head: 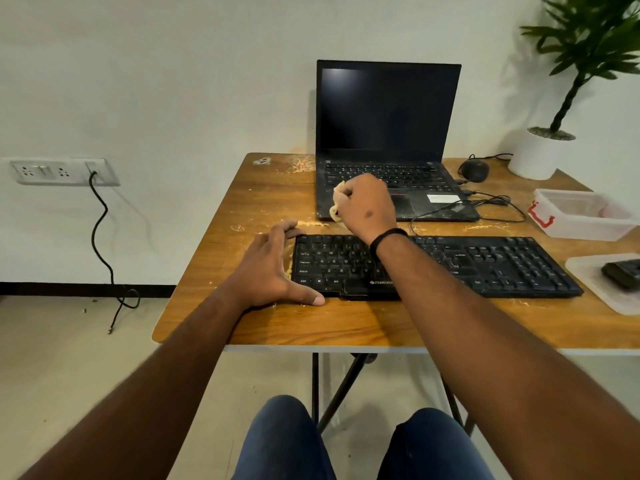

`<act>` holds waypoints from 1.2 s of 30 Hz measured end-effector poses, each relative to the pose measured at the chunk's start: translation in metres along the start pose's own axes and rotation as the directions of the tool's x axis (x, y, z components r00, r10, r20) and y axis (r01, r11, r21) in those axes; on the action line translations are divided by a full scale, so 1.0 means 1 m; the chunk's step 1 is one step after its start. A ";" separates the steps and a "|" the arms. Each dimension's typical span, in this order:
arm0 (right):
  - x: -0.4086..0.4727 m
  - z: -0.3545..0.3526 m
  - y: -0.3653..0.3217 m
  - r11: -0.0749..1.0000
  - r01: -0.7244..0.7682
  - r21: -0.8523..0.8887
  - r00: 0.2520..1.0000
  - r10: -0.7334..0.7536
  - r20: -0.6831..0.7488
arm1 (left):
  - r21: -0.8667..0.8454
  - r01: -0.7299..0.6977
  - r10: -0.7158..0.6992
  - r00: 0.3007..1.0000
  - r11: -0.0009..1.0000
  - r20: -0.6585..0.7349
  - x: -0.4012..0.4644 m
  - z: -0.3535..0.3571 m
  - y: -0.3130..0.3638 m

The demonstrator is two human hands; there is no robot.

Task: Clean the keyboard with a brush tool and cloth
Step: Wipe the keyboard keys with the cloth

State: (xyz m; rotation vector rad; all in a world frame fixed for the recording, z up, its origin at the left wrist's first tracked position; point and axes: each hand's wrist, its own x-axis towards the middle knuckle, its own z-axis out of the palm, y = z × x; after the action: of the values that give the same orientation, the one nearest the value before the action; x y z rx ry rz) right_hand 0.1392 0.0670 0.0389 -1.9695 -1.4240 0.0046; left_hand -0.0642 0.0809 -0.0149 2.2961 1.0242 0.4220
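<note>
A black full-size keyboard (491, 265) lies across the wooden table (263, 209). My left hand (273, 268) rests at the keyboard's left end, fingers spread, thumb along its front edge, bracing it. My right hand (363, 202) is raised above the keyboard's back edge, in front of the laptop, closed into a fist around a pale bunched cloth (336, 206) that shows only at the fist's left side. Light crumbs and dust (311, 223) are scattered on the table behind the keyboard. No brush is visible in either hand.
An open black laptop (388, 133) stands behind the keyboard, with a mouse (474, 169) and cables to its right. A clear plastic box with red clasp (581, 216), a lid holding a dark object (620, 275) and a potted plant (540, 154) occupy the right side.
</note>
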 end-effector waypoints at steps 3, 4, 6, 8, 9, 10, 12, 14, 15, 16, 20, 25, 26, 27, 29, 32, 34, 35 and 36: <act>-0.005 -0.006 -0.007 0.989 0.140 -0.055 0.976 -0.129 0.178 | 0.005 -0.003 0.003 1.000 1.000 -0.015 0.002 0.001 -0.002; -0.008 -0.004 -0.008 0.971 0.202 -0.125 0.946 -0.160 0.281 | 0.008 -0.011 0.011 1.000 1.000 -0.020 0.002 0.001 -0.002; -0.010 0.004 -0.008 0.918 0.281 -0.281 0.912 -0.164 0.377 | 0.005 -0.017 0.017 1.000 1.000 -0.021 0.001 0.001 0.000; -0.006 0.003 -0.005 0.885 0.285 -0.367 0.927 -0.158 0.340 | -0.005 -0.010 0.010 1.000 1.000 -0.017 0.000 0.000 0.001; -0.001 -0.001 -0.004 0.887 0.275 -0.371 0.936 -0.160 0.312 | -0.006 -0.005 0.005 1.000 1.000 -0.016 0.000 0.000 0.001; 0.004 -0.007 -0.002 0.906 0.243 -0.347 0.948 -0.146 0.282 | -0.005 -0.003 0.003 1.000 1.000 -0.013 0.000 0.000 0.001; 0.012 -0.019 0.003 0.958 0.173 -0.227 0.969 -0.125 0.211 | -0.006 0.002 -0.002 1.000 1.000 -0.009 0.001 0.001 0.000; 0.009 -0.026 0.004 0.975 0.183 -0.123 0.958 -0.149 0.245 | -0.003 -0.003 0.003 1.000 1.000 -0.007 0.002 0.002 -0.002; 0.004 -0.026 0.004 0.970 0.212 -0.115 0.933 -0.166 0.320 | -0.002 -0.008 0.008 1.000 1.000 -0.010 0.002 0.002 -0.002; -0.004 -0.023 0.004 0.962 0.240 -0.134 0.904 -0.170 0.393 | -0.003 -0.012 0.012 1.000 1.000 -0.014 0.002 0.002 -0.002; -0.011 -0.014 0.021 0.955 0.163 -0.249 0.937 -0.071 0.343 | -0.008 -0.010 0.010 1.000 1.000 -0.024 0.001 0.001 0.000; -0.009 -0.026 0.020 0.993 0.099 -0.062 0.973 -0.084 0.216 | -0.005 -0.018 0.018 1.000 1.000 -0.018 0.001 0.001 -0.002; -0.013 -0.025 0.018 0.986 0.142 -0.082 0.958 -0.116 0.262 | -0.001 -0.021 0.021 1.000 1.000 -0.021 0.001 0.001 -0.002; -0.017 -0.023 0.017 0.973 0.183 -0.141 0.942 -0.132 0.309 | 0.002 -0.024 0.025 0.999 1.000 -0.025 0.002 0.002 -0.002; -0.021 -0.016 0.021 0.934 0.205 -0.293 0.943 -0.109 0.314 | -0.001 -0.026 0.026 0.999 1.000 -0.025 0.002 0.002 -0.002; -0.016 -0.015 0.026 0.917 0.127 -0.378 0.982 -0.063 0.178 | -0.005 -0.022 0.022 1.000 1.000 -0.021 0.001 0.001 -0.001; -0.014 -0.020 0.024 0.943 0.099 -0.317 0.993 -0.072 0.094 | -0.004 -0.020 0.019 1.000 1.000 -0.020 0.000 0.001 -0.001; -0.015 -0.021 0.022 0.963 0.093 -0.254 0.995 -0.082 0.053 | -0.003 -0.020 0.020 1.000 1.000 -0.024 0.000 0.001 -0.002; -0.020 -0.024 0.018 0.975 0.098 -0.198 0.995 -0.094 0.028 | -0.003 -0.022 0.022 0.999 1.000 -0.028 0.000 0.002 -0.002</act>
State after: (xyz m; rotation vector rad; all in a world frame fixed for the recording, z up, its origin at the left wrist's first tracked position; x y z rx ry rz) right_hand 0.1560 0.0347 0.0399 -2.0622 -1.5828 -0.1703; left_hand -0.0641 0.0815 -0.0173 2.3067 1.0119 0.4657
